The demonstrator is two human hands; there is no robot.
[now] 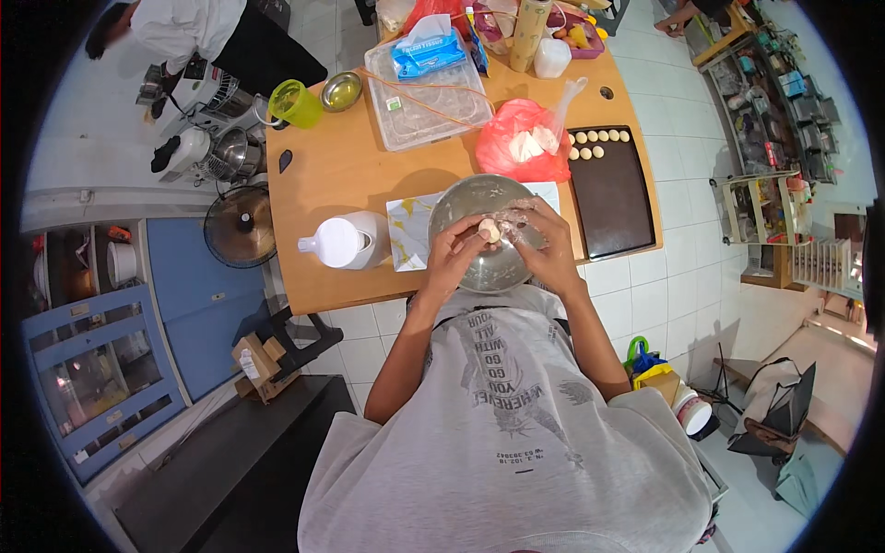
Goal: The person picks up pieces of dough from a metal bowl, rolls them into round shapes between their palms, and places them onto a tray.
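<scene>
My left hand (454,250) holds a small pale lump of dough (489,230) between its thumb and fingers. Close beside the lump, my right hand (543,233) has its fingers curved and apart, with floury bits sticking to them. Both hands are above a steel mixing bowl (484,276), whose inside wall is smeared with dough. The hands hide part of the bowl's inside. To the right, a dark baking tray (612,200) carries several round dough balls (586,153) in rows at its far end. Beyond the bowl, an open red plastic bag (505,131) contains white pieces.
On the wooden table (332,180) stand a white jug-like appliance (346,240), a marble-patterned box (409,231), a lidded plastic container (429,104) under a tissue pack (429,55), a yellow-green jug (295,104) and a metal bowl (341,91). A person (200,34) works by stand mixers (228,148).
</scene>
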